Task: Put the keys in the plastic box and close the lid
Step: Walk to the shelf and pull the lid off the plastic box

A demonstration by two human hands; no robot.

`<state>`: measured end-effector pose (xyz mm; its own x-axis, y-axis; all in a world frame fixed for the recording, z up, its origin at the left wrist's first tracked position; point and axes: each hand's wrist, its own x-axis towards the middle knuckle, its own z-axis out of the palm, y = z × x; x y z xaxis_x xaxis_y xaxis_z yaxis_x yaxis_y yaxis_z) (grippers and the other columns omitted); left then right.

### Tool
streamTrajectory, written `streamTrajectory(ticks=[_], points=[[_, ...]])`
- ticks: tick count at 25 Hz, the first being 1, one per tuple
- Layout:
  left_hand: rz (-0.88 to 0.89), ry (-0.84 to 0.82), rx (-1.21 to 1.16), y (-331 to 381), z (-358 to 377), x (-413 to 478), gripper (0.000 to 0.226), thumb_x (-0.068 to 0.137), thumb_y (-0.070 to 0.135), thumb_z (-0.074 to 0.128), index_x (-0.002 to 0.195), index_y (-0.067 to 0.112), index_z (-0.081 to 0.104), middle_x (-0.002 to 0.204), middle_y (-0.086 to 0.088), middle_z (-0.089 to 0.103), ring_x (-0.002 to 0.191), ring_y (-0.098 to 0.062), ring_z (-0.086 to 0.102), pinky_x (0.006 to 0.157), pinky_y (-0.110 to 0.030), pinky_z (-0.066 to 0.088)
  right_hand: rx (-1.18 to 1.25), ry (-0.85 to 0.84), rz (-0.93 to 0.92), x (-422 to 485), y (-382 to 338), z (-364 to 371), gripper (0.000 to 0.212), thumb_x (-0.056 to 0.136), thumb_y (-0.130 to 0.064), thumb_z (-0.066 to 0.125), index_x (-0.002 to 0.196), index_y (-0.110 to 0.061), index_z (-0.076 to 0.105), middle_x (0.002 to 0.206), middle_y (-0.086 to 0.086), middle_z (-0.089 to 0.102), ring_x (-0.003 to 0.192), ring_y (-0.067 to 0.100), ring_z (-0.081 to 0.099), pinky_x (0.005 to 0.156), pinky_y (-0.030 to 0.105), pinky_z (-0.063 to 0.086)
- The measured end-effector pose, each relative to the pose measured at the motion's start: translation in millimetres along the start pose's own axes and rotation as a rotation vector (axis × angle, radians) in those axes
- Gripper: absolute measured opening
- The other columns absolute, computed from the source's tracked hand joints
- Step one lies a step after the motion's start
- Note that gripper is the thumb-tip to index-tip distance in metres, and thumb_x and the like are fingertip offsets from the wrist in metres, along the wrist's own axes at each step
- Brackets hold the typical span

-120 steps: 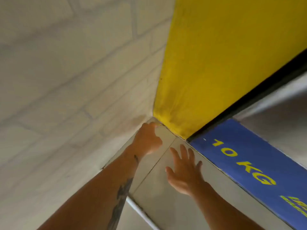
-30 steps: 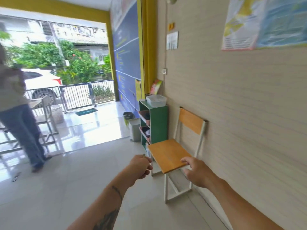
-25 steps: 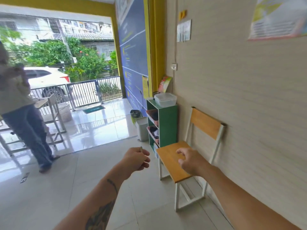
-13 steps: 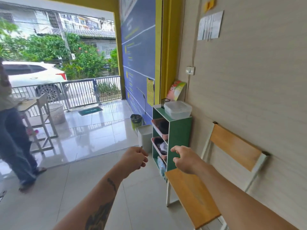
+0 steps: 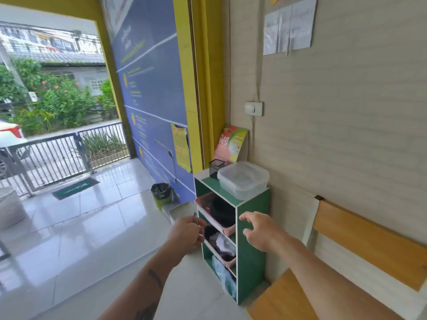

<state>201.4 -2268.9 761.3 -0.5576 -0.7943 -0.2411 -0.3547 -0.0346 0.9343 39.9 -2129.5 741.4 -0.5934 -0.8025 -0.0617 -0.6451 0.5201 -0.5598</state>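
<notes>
A clear plastic box (image 5: 243, 182) with its lid on stands on top of a small green shelf unit (image 5: 251, 229) against the wall. My left hand (image 5: 187, 234) is a fist in front of the shelf, below the box, and a thin metal tip of the keys (image 5: 194, 215) sticks out above it. Most of the keys are hidden inside the fist. My right hand (image 5: 260, 232) hovers with fingers spread and nothing in it, in front of the shelf's side, below the box.
A black mesh cup (image 5: 216, 166) and a colourful packet (image 5: 231, 144) stand behind the box. Pink baskets (image 5: 216, 221) with dark items fill the shelves. A wooden chair (image 5: 346, 273) is at the right, a green bin (image 5: 161, 195) and a white bin (image 5: 182, 212) on the tiled floor.
I have come closer to the green shelf, so the box looks larger and nearer. The chair has slid to the lower right. The person at the left has left the view.
</notes>
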Motion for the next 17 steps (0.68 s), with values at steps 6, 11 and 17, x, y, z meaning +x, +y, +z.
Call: streamTrajectory(ticks=[6,11,17], points=[[0.051,-0.002,-0.001,43,9,156,0.033,0.082,-0.014,0.037,0.088,0.005,0.064,0.066,-0.009,0.061,0.059,-0.023,0.055,0.049,-0.022,0.044,-0.006,0.004,0.009,169,2,-26,0.053,0.093,-0.016,0.047,0.146,-0.02,0.046,0.152,0.006,0.047,0.138,0.022,0.045,0.111,0.034,0.038],[0.062,-0.039,0.02,69,19,263,0.025,0.082,-0.011,0.045,0.084,0.006,0.063,0.066,-0.008,0.064,0.055,-0.018,0.055,0.044,-0.019,0.042,-0.039,0.005,-0.004,269,-8,-23,0.051,0.094,-0.018,0.047,0.145,-0.022,0.047,0.148,0.007,0.05,0.133,0.025,0.048,0.109,0.039,0.041],[0.03,-0.163,0.012,60,37,409,0.021,0.085,-0.003,0.049,0.085,0.006,0.068,0.064,-0.012,0.062,0.056,-0.021,0.059,0.056,-0.029,0.051,-0.104,0.031,0.113,373,11,0,0.051,0.095,-0.019,0.047,0.146,-0.023,0.045,0.152,0.003,0.046,0.136,0.024,0.046,0.111,0.041,0.04]])
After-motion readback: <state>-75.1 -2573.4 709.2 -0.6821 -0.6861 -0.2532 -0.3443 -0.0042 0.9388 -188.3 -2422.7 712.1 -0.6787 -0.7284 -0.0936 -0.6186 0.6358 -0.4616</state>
